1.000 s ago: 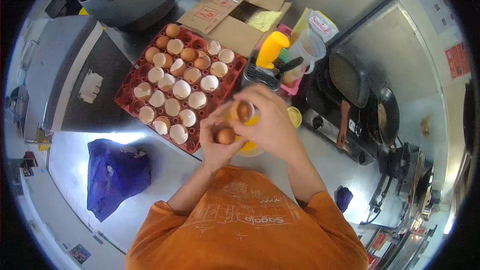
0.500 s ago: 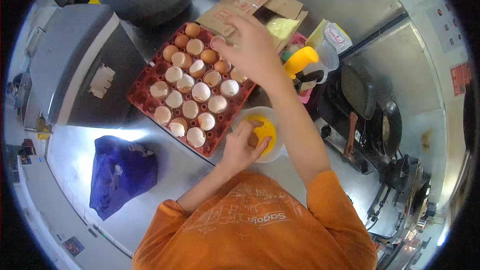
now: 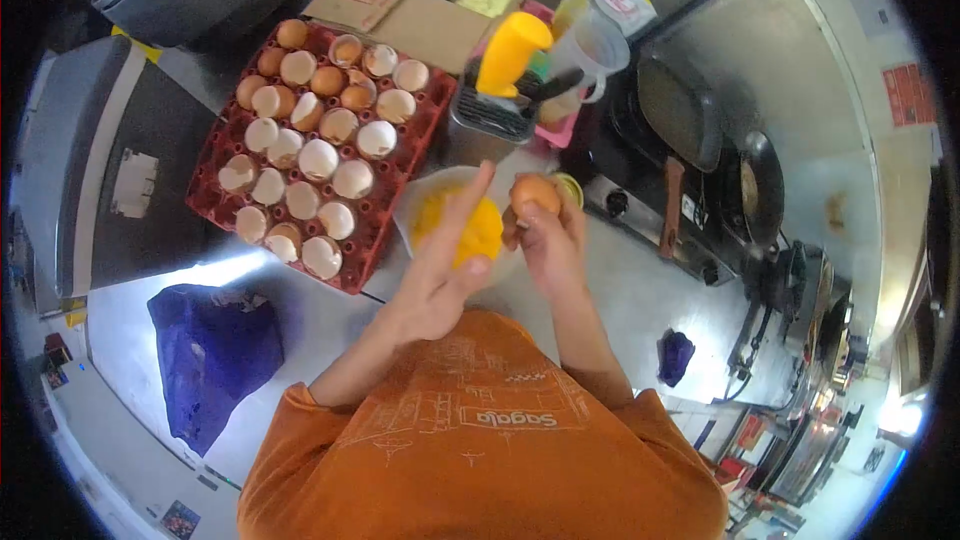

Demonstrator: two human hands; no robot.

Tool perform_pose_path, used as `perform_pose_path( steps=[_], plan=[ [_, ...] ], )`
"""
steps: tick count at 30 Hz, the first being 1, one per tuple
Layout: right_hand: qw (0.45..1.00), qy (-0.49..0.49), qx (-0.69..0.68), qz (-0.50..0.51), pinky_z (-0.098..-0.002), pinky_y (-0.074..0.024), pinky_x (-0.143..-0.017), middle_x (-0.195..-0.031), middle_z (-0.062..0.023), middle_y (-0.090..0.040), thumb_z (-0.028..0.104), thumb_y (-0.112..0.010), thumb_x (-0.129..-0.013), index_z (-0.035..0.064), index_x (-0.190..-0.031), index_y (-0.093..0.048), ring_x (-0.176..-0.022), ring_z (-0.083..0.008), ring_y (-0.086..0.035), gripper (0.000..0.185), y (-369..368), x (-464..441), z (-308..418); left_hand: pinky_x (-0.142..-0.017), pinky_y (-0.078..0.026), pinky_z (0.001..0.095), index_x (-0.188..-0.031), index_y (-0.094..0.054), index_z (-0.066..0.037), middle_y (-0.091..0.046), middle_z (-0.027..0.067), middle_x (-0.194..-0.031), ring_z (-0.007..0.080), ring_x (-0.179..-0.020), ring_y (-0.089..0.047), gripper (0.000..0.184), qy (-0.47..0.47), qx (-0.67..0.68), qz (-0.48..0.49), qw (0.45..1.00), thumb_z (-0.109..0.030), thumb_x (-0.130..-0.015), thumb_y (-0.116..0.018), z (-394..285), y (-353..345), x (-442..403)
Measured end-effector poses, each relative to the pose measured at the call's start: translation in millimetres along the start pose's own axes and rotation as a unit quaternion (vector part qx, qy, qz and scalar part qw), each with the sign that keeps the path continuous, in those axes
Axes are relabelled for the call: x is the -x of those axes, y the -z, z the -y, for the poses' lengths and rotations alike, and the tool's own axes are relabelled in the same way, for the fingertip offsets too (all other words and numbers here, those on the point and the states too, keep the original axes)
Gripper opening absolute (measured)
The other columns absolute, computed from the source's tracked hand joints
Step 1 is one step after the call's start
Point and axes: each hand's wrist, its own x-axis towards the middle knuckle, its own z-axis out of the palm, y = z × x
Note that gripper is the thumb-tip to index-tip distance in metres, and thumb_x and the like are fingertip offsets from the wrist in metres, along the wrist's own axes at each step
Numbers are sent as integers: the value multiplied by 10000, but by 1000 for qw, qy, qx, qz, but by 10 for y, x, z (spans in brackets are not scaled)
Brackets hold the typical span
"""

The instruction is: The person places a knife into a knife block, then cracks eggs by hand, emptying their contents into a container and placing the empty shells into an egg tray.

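A brown egg is in my right hand, to the right of a white bowl. Yellow egg fills part of that bowl. My left hand is over the bowl's front left side with its fingers stretched out and nothing in it. Left of the bowl, a red egg tray bears several white-lined empty shells and several brown eggs near its back left corner.
Behind the bowl stand a dark container, a yellow bottle and a clear jug. Pans sit on a stove at the right. A blue bag lies at the left, below a grey cooler.
My right hand has come back from the far side of the tray to beside the bowl, now with a brown egg. My left hand has opened, and the egg piece in it is gone.
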Motion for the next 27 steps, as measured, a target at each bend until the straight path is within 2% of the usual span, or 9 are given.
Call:
perform_pose_path(
  steps=[1,5,7,10,14,16,17,19,27],
  plan=[
    [1000,8,8,13,-265,-476,-580,-935,-61,-622,72,-694,-896,34,-1242,-544,-706,-131,-589,379,93,-16,67,-1174,-259,433,-1519,-328,17,-407,236,-1522,357,-1427,-380,679,-22,7,-35,999,-375,-996,-513,57,-26,15],
    [994,52,99,17,-280,-494,-624,-914,-67,-624,60,-678,-905,30,-1205,-582,-719,-149,-593,316,349,-12,207,-1053,-426,443,-1429,-469,-26,-558,239,-1336,414,-1247,-542,536,6,-165,-12,986,-258,-962,-593,258,39,42],
    [864,241,437,62,-297,-515,-700,-940,-82,-622,60,-683,-902,13,-1149,-614,-765,-182,-614,261,435,37,200,-869,-531,452,-1318,-573,-72,-632,197,-1119,410,-1011,-631,419,-15,-278,-48,959,-175,-919,-652,400,-11,58],
    [867,140,474,61,-310,-522,-777,-1029,-97,-613,81,-747,-864,3,-1106,-627,-829,-211,-636,282,468,154,80,-805,-538,442,-1248,-594,-62,-645,175,-1082,388,-948,-650,390,-40,-353,-58,933,-128,-878,-696,445,-99,71],
    [857,209,465,78,-339,-541,-769,-1108,-121,-588,116,-776,-849,35,-1115,-633,-868,-255,-659,313,540,268,-166,-760,-545,432,-1221,-607,-64,-650,160,-1054,367,-913,-664,385,-27,-371,-76,925,-119,-855,-713,449,-140,59],
    [777,329,533,66,-386,-562,-747,-1141,-143,-568,158,-783,-843,59,-1139,-637,-882,-317,-660,344,540,303,-195,-747,-545,434,-1218,-608,-64,-648,159,-1034,371,-903,-664,389,-41,-359,-85,929,-119,-848,-717,475,-124,68],
    [777,329,532,65,-386,-562,-747,-1141,-143,-568,158,-783,-843,59,-1139,-637,-882,-317,-660,344,544,297,-214,-747,-545,434,-1218,-609,-64,-648,159,-1034,371,-903,-664,389,-41,-359,-84,929,-119,-848,-717,473,-122,67],
    [690,302,650,102,-422,-571,-716,-1158,-153,-557,183,-775,-839,70,-1155,-634,-885,-350,-656,364,565,289,-241,-748,-545,436,-1208,-612,-64,-648,159,-1030,375,-900,-663,381,-37,-363,-76,928,-112,-845,-713,468,-132,65],
    [694,339,626,108,-432,-560,-799,-1183,-165,-545,183,-781,-817,74,-1168,-632,-962,-346,-644,397,621,283,-304,-734,-546,434,-1176,-630,-66,-646,164,-1003,376,-867,-662,351,-36,-372,-80,924,-97,-834,-707,448,-140,68]
  ],
)
